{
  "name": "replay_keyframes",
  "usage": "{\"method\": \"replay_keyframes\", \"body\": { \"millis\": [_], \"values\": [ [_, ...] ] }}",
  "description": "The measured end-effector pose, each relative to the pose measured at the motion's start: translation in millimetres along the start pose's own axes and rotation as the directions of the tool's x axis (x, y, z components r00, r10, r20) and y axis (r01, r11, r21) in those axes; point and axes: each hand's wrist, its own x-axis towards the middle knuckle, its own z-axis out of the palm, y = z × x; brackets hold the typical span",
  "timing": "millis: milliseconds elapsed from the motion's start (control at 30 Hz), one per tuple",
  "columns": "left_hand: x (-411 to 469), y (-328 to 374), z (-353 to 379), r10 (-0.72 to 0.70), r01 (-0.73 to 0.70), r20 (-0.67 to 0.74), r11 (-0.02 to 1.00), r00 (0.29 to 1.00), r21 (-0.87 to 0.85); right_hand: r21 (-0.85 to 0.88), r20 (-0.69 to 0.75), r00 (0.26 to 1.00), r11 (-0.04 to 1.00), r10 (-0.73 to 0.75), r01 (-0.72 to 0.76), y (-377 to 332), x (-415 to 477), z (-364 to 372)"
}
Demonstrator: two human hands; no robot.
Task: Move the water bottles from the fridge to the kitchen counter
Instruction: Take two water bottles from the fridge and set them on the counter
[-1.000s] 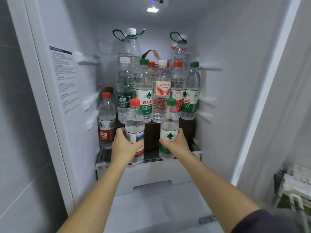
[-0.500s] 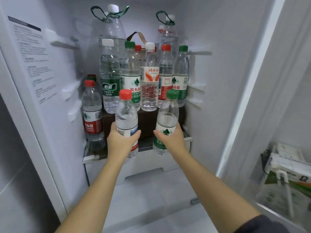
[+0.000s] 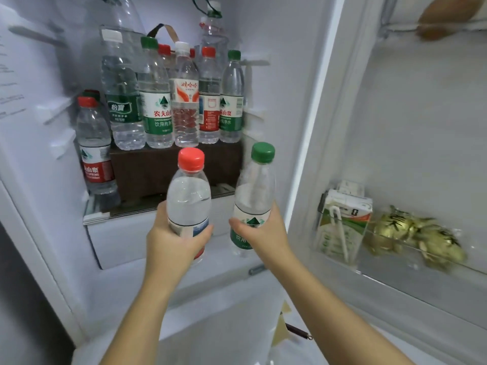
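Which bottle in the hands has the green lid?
The green-lidded bottle is in the right hand, with a green label. The left hand holds the red-lidded bottle.

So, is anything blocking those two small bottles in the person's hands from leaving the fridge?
Nothing visible. The left hand grips the red-capped clear plastic bottle, the right hand the green-capped clear plastic bottle, both held in front of the fridge shelf, clear of the bottles standing behind. The counter is out of view.
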Motion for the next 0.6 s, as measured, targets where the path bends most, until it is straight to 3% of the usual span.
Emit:
{"method": "replay_keyframes", "body": {
  "millis": [300,600],
  "values": [
    [-116.6,42.3,6.7,-0.083,0.083,0.052,0.997,0.995,-0.003,0.0,0.067,0.997,1.0,0.031,-0.031,2.1,-100.8,-80.6],
    [-203.6,69.4,32.3,-0.104,0.113,0.166,0.993,0.981,-0.045,-0.01,0.003,0.995,0.995,0.1,-0.1,7.4,-176.1,-163.6]
  ]
}}
